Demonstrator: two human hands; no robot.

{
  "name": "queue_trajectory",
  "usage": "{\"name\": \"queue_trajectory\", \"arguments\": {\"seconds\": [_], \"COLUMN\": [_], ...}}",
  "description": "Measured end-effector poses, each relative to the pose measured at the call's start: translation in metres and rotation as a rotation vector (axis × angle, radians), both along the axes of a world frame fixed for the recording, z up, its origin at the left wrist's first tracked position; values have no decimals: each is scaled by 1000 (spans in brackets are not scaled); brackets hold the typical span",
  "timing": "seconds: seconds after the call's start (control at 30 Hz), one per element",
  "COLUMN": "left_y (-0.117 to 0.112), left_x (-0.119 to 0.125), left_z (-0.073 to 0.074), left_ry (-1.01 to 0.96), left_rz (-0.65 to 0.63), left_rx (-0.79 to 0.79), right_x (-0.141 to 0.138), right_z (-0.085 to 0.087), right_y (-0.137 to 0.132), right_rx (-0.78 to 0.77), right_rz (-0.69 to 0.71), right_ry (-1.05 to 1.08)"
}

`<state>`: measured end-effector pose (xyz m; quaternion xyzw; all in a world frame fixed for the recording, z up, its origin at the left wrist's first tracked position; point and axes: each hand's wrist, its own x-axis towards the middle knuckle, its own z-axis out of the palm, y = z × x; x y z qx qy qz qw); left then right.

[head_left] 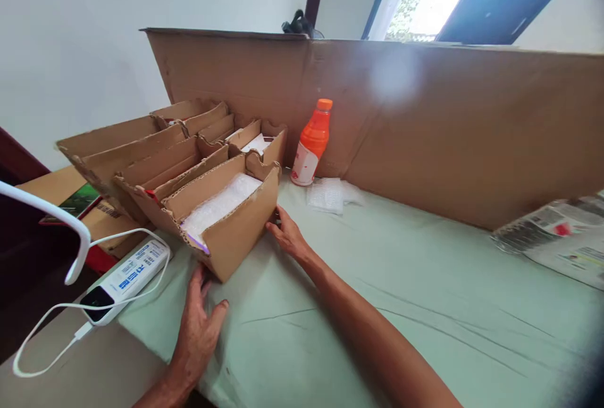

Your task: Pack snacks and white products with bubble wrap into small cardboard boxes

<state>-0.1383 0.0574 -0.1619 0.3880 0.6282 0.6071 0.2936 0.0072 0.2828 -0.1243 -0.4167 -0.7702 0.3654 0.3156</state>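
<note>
An open cardboard tray (pixel 245 232) stands at the near end of a group of similar trays, with a bubble-wrapped packet (pixel 221 203) lying inside it. My left hand (pixel 198 320) is at the tray's near lower corner, thumb spread away from the cardboard and some fingertips hidden behind the corner. Beside the tray's right side, low near its far end, my right hand (pixel 289 237) rests with fingertips against the cardboard and thumb apart. Neither hand is wrapped round the tray, which seems to rest on the pale green cloth (pixel 415 282).
Behind stands a tall cardboard panel (pixel 448 124). An orange-capped bottle (pixel 314 143) leans near it, next to flat bubble-wrap pieces (pixel 330 195). A white power bank (pixel 129 279) with a looped cable lies left. Plastic packaging (pixel 561 238) sits far right. Other trays (pixel 127 150) fill the back left.
</note>
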Motion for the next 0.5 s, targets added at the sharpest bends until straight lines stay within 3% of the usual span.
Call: {"name": "queue_trajectory", "arguments": {"seconds": [0.13,0.27,0.37,0.43,0.5], "left_y": [17,21,12,11,21], "left_x": [-6,-16,-19,-17,-10], "left_z": [-5,-4,5,17,31], "left_ry": [-62,-121,-20,89,164], "left_rz": [43,27,37,53,-23], "left_rx": [-37,-103,-101,-48,-1], "right_x": [-44,-39,-21,-18,-28], "right_z": [-15,-10,22,59,102], "right_y": [5,-11,-21,-20,-12], "right_rx": [54,126,197,307,526], "right_rz": [-3,14,-13,-21,-6], "right_ry": [-49,-68,-40,-4,-15]}}
